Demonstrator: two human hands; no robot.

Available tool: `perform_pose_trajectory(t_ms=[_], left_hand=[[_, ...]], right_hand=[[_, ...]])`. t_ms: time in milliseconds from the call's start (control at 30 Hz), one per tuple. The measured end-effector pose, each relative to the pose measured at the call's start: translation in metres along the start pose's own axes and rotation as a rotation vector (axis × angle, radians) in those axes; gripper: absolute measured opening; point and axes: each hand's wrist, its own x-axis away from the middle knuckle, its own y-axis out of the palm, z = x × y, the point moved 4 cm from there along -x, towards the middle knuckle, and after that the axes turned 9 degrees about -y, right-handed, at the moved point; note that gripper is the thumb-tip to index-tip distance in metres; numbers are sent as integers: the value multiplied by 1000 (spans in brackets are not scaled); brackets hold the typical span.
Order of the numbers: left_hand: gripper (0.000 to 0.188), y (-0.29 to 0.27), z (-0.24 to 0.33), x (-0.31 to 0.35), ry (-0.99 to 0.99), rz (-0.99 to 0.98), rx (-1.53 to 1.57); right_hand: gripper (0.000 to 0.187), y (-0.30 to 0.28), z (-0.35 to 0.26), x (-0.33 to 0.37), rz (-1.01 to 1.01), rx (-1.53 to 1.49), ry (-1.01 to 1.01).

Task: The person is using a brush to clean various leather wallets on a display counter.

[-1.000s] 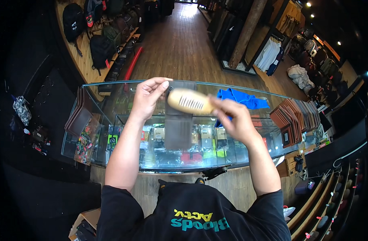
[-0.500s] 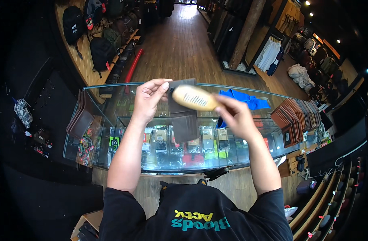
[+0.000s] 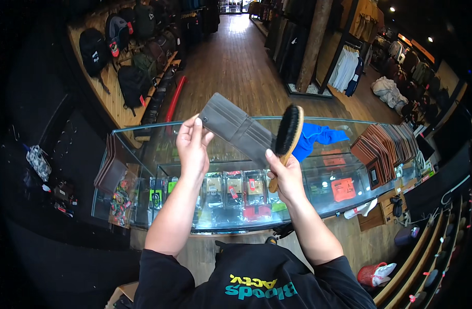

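Holds an open, dark grey leather wallet [image 3: 237,127] over the long, clear glass counter [image 3: 230,226], pinching one corner with the left hand [image 3: 193,150] and the other end with the right hand [image 3: 288,179]. Also grips there an oval wooden brush with black bristles [image 3: 290,131].

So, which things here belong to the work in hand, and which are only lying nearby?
In the work:
- grey wallet, unfolded, held by the left hand
- black-bristled brush, in the right hand

Apparently just lying about:
- blue cloth, untouched
- row of wallets at right
- packaged goods in the glass counter
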Motion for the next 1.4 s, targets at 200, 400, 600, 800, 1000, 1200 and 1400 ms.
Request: perform_pose_trajectory(t_ms=[200, 400, 600, 800, 1000, 1200, 1400], left_hand=[[26, 0, 9, 3, 38, -100, -118], [32, 6, 26, 0, 70, -285, -590], [22, 6, 16, 2, -161, -352, -775], [32, 31, 45, 23, 158, -460, -1301], [41, 29, 28, 25, 21, -629, -1109], [47, 11, 0, 10, -200, -362, -838], [49, -26, -15, -11, -211, -113, -519]], right_hand=[[31, -23, -15, -67, -11, 109, -14], [25, -12, -28, -113, -378, 427, -103], [24, -11, 9, -109, -394, 465, -78], [22, -5, 9, -98, -558, 415, -57], [29, -11, 4, -102, -540, 287, 44], [77, 1, -21, -87, -299, 756, -757], [51, 17, -3, -74, -544, 906, -737]])
